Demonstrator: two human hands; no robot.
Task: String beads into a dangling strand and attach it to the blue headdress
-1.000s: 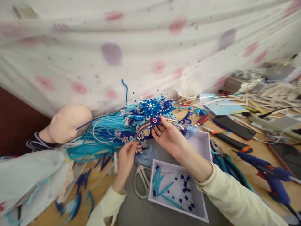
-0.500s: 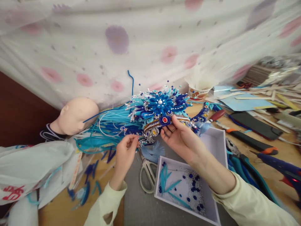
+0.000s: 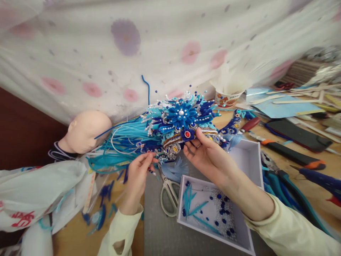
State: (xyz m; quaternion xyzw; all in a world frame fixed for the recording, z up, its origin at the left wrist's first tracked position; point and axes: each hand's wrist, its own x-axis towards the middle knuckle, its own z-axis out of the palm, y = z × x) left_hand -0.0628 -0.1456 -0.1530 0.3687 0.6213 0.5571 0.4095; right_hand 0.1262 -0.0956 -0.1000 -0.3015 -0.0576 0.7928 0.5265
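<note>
A blue and turquoise beaded headdress (image 3: 181,122) with a big blue flower, red and yellow gems and long turquoise strips lies tilted above the table's middle. My right hand (image 3: 206,156) holds its lower rim from beneath, thumb on the gem band. My left hand (image 3: 138,174) pinches a small ornament at the headdress's lower left edge. Below my hands lies a white tray (image 3: 246,233) with blue beads, silver trim and turquoise feathers.
White-handled scissors (image 3: 167,195) lie left of the tray. A mannequin head (image 3: 84,131) rests at the left beside a plastic bag (image 3: 39,193). Pliers (image 3: 279,177), a glue gun (image 3: 322,179), cutters and paper scraps crowd the right. A flowered cloth (image 3: 160,46) hangs behind.
The view has shifted slightly; my left hand has closed in on the headdress's lower left edge and now pinches there. My right hand keeps its hold.
</note>
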